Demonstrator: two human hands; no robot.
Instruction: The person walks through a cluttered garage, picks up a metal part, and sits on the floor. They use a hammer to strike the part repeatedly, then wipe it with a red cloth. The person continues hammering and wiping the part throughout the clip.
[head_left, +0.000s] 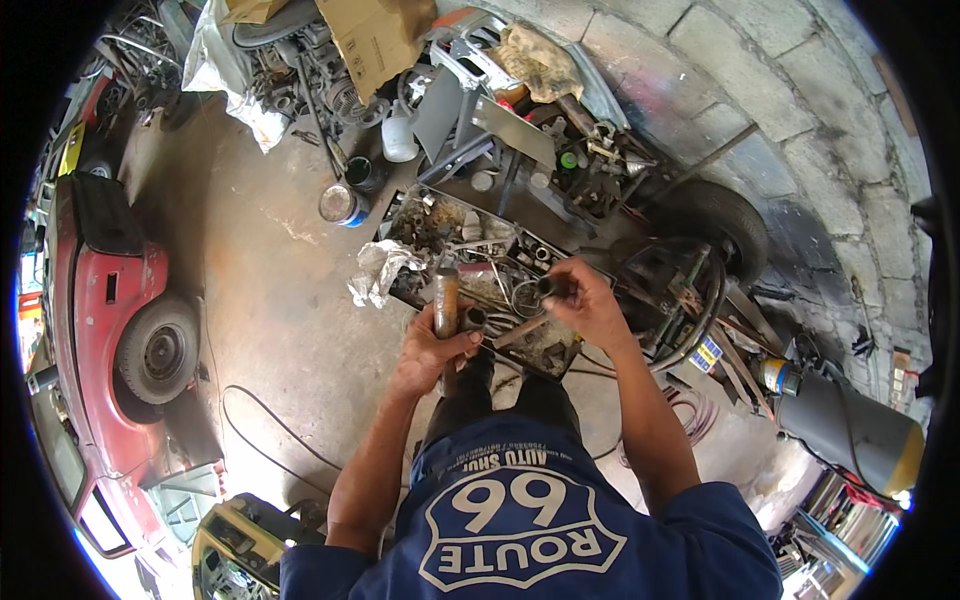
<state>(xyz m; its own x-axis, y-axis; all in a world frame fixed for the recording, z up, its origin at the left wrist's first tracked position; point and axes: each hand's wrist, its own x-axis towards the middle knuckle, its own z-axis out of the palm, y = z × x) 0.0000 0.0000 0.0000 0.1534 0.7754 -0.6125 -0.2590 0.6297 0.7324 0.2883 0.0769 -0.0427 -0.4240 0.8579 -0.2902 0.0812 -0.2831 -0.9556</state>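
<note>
My left hand (432, 352) grips a hammer (446, 296) by its brown wooden handle, which points up, together with a short dark metal piece (472, 319). My right hand (588, 300) is closed on a small dark cylindrical part (552, 287), held over an open metal toolbox (490, 280) full of sockets, wrenches and small parts. Both hands hover just above the toolbox's near side.
A crumpled rag (378, 270) lies at the toolbox's left. A paint can (342, 204), a white jug (398, 136), cardboard (375, 40) and scrap parts crowd the back. A tyre (722, 222) stands right, a red car (110, 300) left, a grey cylinder (850, 430) lower right. A cable (260, 430) crosses the concrete floor.
</note>
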